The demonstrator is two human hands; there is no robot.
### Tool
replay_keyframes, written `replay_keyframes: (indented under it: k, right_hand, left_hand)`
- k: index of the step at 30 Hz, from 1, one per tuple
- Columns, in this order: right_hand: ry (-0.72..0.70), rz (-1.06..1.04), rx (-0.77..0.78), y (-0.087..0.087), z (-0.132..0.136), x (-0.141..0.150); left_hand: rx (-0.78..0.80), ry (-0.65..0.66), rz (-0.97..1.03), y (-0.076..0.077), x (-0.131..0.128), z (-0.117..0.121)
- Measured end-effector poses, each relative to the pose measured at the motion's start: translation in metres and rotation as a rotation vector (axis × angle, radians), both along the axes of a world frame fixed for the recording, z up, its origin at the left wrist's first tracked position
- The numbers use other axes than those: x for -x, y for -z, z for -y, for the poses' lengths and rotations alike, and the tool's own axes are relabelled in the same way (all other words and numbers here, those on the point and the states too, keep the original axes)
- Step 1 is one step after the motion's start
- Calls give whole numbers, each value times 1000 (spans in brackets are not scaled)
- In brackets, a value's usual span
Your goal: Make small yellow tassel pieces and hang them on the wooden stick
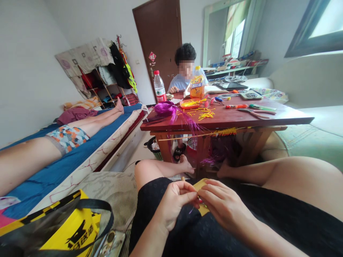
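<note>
My left hand (174,203) and my right hand (222,205) meet over my lap, above black shorts. Both pinch a small yellow piece (200,185) between thumb and fingers, with a thin purple strand at the pinch. A thin stick end shows just above my left thumb. Ahead stands a red wooden table (241,119) bearing a bundle of purple fibres (167,109), scattered yellow strips (205,115) and an orange tray (190,103). A long stick with yellow and purple tufts (214,134) runs along the table's front edge.
A person (184,73) sits behind the table beside a water bottle (159,86) and a yellow drink bottle (197,84). Another person's legs (66,137) lie on the blue bed at left. A yellow bag (69,228) sits near my left. Scissors and pens (252,109) lie on the table.
</note>
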State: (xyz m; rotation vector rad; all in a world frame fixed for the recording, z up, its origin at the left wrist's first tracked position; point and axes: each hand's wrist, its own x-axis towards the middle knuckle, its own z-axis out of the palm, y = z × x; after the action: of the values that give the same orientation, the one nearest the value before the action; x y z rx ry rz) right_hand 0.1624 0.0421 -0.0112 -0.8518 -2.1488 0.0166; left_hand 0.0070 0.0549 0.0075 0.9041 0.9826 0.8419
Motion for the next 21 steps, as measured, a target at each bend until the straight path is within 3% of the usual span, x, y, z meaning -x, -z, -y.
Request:
replay_keyframes:
  k: [4,8,10,15,21]
  right_hand:
    - [-16,-9,74,0,2,1]
    - [-33,-24,265,-1,7,1]
    - [-10,-44,319,-2,7,1]
    - [3,-42,159,-1,4,2]
    - [16,-4,61,8,1,2]
  left_hand:
    - [-45,-9,-13,2,0,-1]
    - [-257,-129,-148,2,2,-6]
    - [-365,-119,-270,1,4,-8]
    - [-562,117,-571,-3,7,-4]
    - [-579,217,-687,-7,5,1]
